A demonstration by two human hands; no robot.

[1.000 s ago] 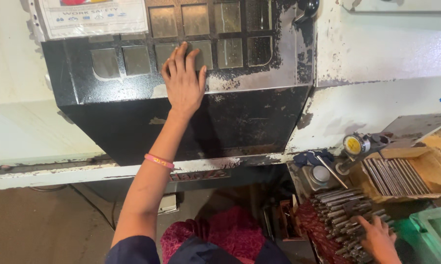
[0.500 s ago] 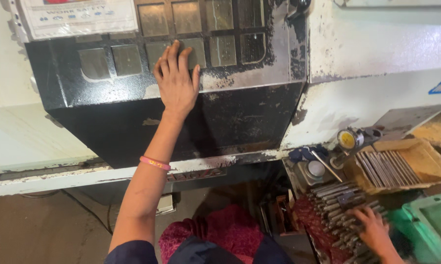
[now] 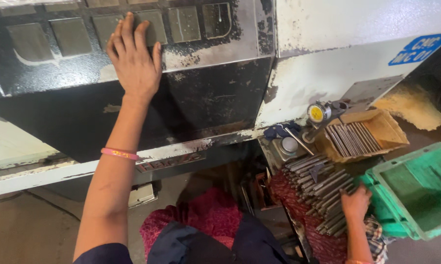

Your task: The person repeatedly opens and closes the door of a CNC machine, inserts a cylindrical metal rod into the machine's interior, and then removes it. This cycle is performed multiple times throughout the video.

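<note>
Rods point(image 3: 318, 188) lie parallel, long axes slanting up-right, under right hand point(image 3: 356, 203).

A dial gauge with a yellow face point(image 3: 317, 113) stands near the white machine housing point(image 3: 328, 73). Just beside it, a cardboard box point(image 3: 377, 133) holds thin metal rods in a row. A green plastic crate point(image 3: 416, 190) is at the right. A blue label point(image 3: 413, 49) is on the housing. Yellowish sawdust-like chips point(image 3: 416, 110) lie behind the box. A red cloth point(image 3: 205, 217) lies lower down.
</note>
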